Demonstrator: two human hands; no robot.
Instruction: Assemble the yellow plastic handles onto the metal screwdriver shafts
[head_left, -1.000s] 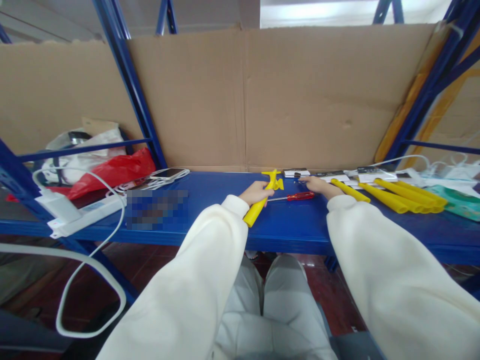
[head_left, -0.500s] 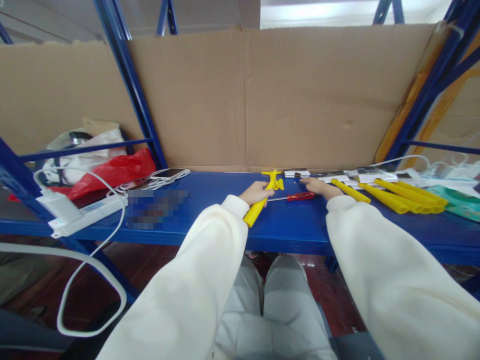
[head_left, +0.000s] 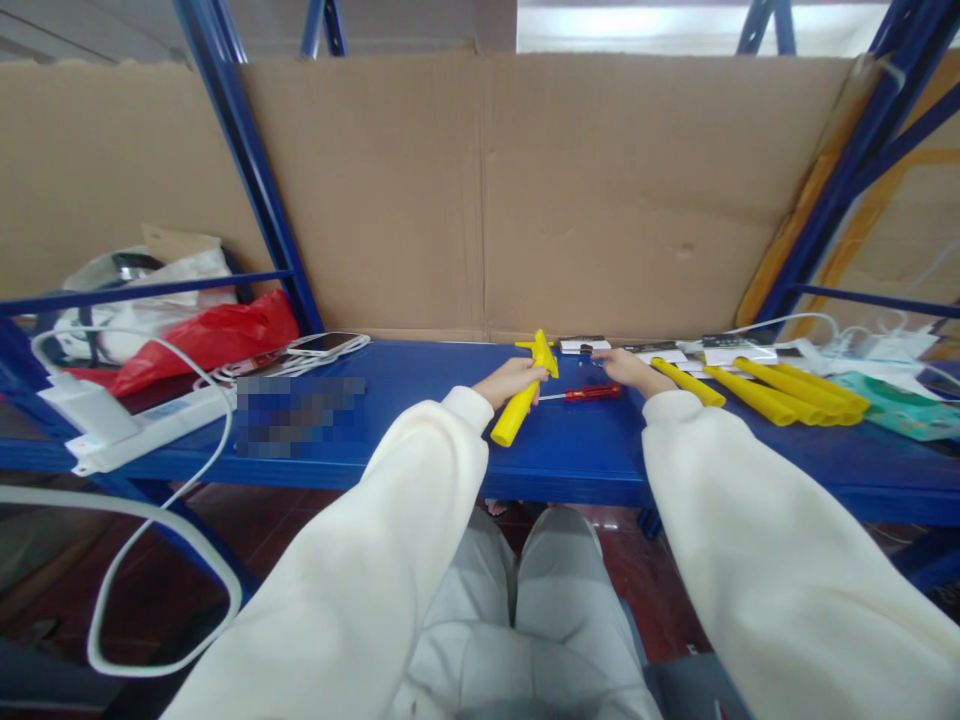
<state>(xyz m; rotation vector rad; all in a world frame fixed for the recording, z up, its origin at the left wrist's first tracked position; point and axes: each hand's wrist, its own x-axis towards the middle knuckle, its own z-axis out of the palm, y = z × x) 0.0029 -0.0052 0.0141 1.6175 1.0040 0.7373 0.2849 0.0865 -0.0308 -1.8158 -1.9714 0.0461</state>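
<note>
We see tall brown cardboard behind blue shelf, blue post leaning across view; on our left, red bag beside whitish bag, phone near white cords, power strip bearing white adapter; far right, teal packet near white clutter

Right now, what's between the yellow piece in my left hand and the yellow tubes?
In the head view, the red-handled screwdriver and your right hand are between the yellow piece and the yellow tubes, plus small items too tiny to name.
</note>
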